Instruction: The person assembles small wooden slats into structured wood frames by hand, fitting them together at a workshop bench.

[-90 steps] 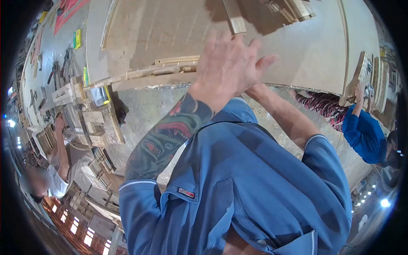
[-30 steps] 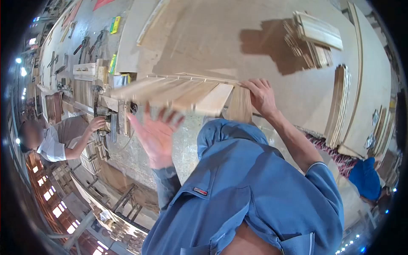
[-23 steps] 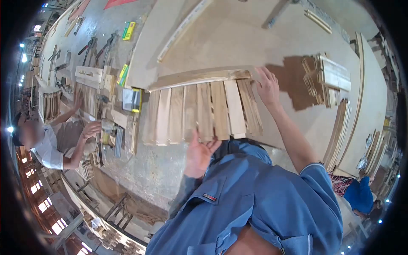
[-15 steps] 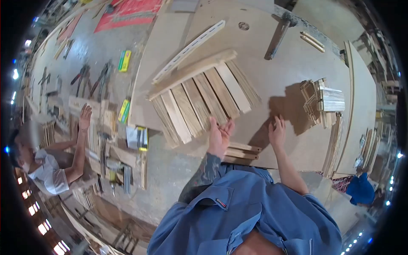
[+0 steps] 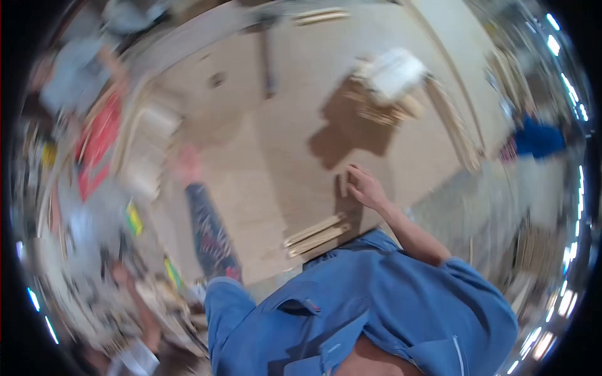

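Observation:
My left hand (image 5: 187, 164), smeared by motion, is right at the near side of the slatted wooden panel (image 5: 145, 150) by the table's left edge. Its fingers cannot be made out, so I cannot tell whether they grip the panel. My right hand (image 5: 369, 189) hovers close over the table, fingers curved and apart, with nothing visible in them. Below it, near my body, lie several drilled wooden strips (image 5: 316, 235). Beyond the right hand stands a stack of wooden pieces (image 5: 389, 81) with a pale top, casting a dark shadow.
A hammer (image 5: 268, 59) lies towards the far side, near a pair of short strips (image 5: 321, 15). Long boards (image 5: 451, 122) line the right side. A red sheet (image 5: 103, 141) is at the left. Other people (image 5: 75, 81) are around the table, one lower left (image 5: 135, 357).
My view has turned to the right. The slatted panel has shifted left across the table, and my left hand has moved left with it. My right hand stays near the strips.

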